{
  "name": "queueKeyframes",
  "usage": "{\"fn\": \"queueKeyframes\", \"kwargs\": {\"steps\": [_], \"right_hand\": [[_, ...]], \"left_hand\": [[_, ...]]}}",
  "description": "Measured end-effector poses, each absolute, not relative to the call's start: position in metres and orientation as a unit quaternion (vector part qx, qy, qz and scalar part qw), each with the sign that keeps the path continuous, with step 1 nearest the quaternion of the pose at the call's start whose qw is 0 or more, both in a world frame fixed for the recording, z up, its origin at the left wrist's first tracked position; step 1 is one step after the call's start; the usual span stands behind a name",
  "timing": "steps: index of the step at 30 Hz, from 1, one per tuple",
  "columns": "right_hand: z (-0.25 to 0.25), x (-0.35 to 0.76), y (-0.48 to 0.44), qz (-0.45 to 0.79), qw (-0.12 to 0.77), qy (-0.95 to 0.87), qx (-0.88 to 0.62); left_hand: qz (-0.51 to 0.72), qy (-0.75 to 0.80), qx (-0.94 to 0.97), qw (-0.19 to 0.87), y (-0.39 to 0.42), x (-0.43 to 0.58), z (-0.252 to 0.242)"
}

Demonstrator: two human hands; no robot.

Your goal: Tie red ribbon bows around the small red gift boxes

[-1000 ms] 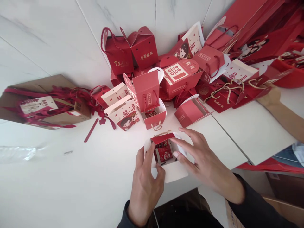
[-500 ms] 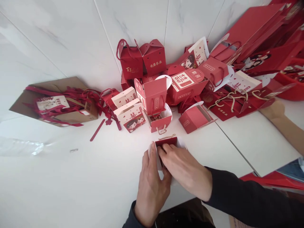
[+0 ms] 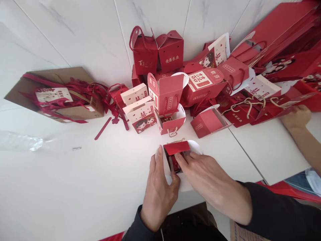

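An open red-and-white gift box (image 3: 177,147) sits on the table in front of me, its red inner flap and twisted cord handle at the far side. My left hand (image 3: 159,189) closes round the left wall and near corner, fingers along the outside. My right hand (image 3: 204,170) comes in from the right with bent fingers dipping into the opening; its fingertips and thumb are partly hidden. Some dark red contents (image 3: 175,164) show inside, of a kind I cannot make out. Just beyond stands another open gift box (image 3: 170,125), with a red box (image 3: 170,93) on top.
More red and cream gift boxes (image 3: 207,85) are heaped along the marble-patterned wall. A cardboard box (image 3: 82,75) of red ribbons stands left, near clear plastic (image 3: 35,144). At right, another person's hand (image 3: 297,117) touches a red box. A table seam (image 3: 247,159) runs nearby.
My right hand has drawn back to the right, uncovering more of the box's inside and its red flap. My left hand keeps its place on the box. The view has shifted slightly.
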State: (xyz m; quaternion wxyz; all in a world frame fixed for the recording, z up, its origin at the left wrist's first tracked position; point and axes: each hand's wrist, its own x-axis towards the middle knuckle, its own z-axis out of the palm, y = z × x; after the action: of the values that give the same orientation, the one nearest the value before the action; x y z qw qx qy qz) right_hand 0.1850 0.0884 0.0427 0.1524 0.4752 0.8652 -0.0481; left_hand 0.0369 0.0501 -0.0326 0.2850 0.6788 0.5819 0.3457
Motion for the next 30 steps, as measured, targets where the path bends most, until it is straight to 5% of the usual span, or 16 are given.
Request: {"fn": "queueKeyframes", "kwargs": {"steps": [12, 19, 25, 30], "right_hand": [[0.007, 0.177, 0.132, -0.099, 0.063, 0.872, 0.475], [0.031, 0.192, 0.122, -0.149, 0.054, 0.885, 0.437], [0.050, 0.224, 0.105, -0.126, -0.089, 0.877, 0.456], [0.047, 0.233, 0.097, -0.157, -0.092, 0.877, 0.445]], "left_hand": [[0.332, 0.604, 0.659, 0.301, 0.049, 0.041, -0.035], [0.351, 0.611, 0.632, 0.324, 0.049, 0.044, -0.031], [0.379, 0.603, 0.627, 0.316, 0.054, 0.039, -0.018], [0.387, 0.587, 0.616, 0.355, 0.055, 0.041, -0.016]]}}
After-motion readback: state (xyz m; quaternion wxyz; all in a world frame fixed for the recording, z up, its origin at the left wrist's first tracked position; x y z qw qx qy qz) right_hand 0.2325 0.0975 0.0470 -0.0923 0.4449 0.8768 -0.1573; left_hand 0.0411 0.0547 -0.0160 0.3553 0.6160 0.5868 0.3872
